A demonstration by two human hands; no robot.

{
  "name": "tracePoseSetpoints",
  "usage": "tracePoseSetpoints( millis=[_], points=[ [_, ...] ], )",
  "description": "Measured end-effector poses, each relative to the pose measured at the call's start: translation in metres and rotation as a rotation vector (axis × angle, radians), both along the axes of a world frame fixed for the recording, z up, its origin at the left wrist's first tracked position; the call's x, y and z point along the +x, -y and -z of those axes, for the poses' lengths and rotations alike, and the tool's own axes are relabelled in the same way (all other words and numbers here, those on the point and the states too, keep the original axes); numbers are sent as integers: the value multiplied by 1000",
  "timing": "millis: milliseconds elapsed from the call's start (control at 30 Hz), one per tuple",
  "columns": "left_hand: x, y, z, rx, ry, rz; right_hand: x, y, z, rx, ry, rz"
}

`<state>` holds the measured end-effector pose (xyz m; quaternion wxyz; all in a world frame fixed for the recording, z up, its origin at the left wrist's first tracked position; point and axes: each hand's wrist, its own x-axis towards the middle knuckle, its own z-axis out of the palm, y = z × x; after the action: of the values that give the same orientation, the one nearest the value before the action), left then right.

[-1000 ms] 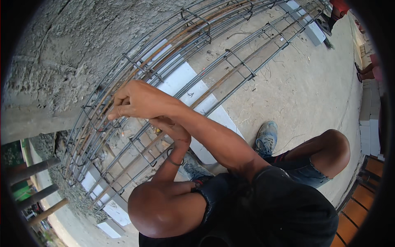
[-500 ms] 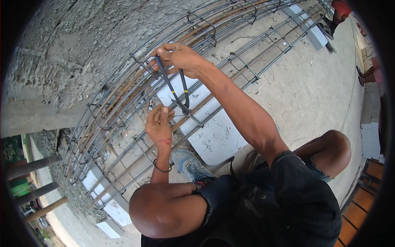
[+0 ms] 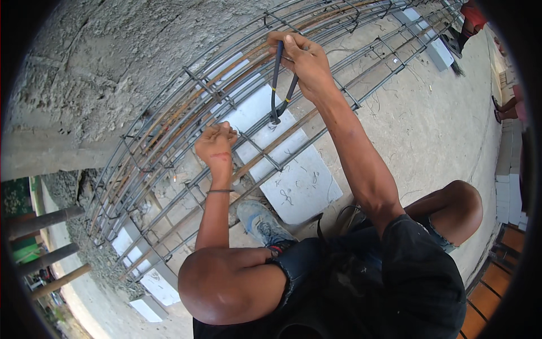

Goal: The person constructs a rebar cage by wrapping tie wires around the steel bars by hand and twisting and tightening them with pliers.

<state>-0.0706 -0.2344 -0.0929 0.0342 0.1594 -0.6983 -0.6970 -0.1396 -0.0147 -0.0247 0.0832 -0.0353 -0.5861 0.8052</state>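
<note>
My right hand grips the blue-black handles of a pair of tying pincers. The handles are spread apart, and the jaws point down over a long bar of the steel rebar cage. To the left, my left hand is closed near the cage's bars, fingers curled; whatever they hold is hidden. Between the hands, a cross tie of the cage crosses the long bars. Below the cage lies a white block with bits of cut wire on it.
A rough concrete mass rises along the far left side. Another white block supports the cage at lower left. My shoe is beside the middle block. At upper right, a person in red stands by the cage's end.
My right hand has moved right and away with the pincers, whose jaws have left the cross tie. My left hand has risen slightly and its fingers have curled in.
</note>
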Motion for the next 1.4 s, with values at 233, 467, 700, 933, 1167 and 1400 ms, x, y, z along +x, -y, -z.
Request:
tracePoseSetpoints(
  millis=[233, 467, 700, 933, 1167, 1400],
  points=[
    [72, 47, 6, 39, -68, -160, 16, -32, -43, -63, -104, -178],
    [83, 63, -6, 346, -11, -273, 128, 58, -15, 931, -169, -1250],
    [84, 54, -25, 376, -30, -196, 160, 82, 20, 1202, -406, -917],
    [90, 65, -31, 362, -79, -88, 123, 132, 0, 853, -422, -642],
    [93, 68, -30, 145, -207, -217, 119, 153, 17, 715, -219, -615],
    [93, 84, -33, -784, -735, 110, 97, 159, 18, 158, 498, -786]
  ],
)
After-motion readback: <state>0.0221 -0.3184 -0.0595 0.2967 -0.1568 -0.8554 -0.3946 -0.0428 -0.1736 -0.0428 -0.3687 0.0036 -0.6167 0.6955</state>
